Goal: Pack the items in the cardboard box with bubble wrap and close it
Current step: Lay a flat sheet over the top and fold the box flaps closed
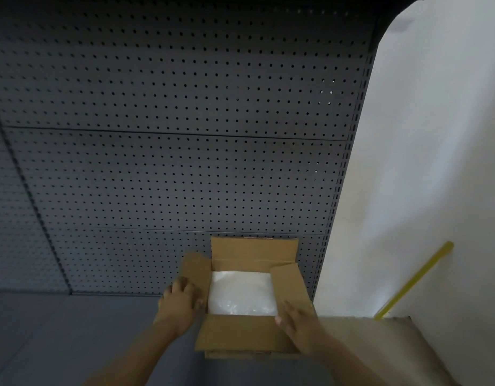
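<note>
Grey pegboard wall [171,162] behind; my left hand [179,305] grips the nine-o'clock flap [197,274], right hand [299,321] flat and open on the three-o'clock flap [289,285] (bubble wrap [242,292] may snag it).

Dark pegboard [171,151]; white wall [435,162]; yellow strip [414,280].

We see a plain brown box [249,338] holding white, glossy bubble wrap [242,292]. Behind it our dark grey pegboard [171,151] carries a regular grid of small black holes. The shelf [73,335] is grey, the wall [435,162] white, with a yellow strip [414,281].
</note>
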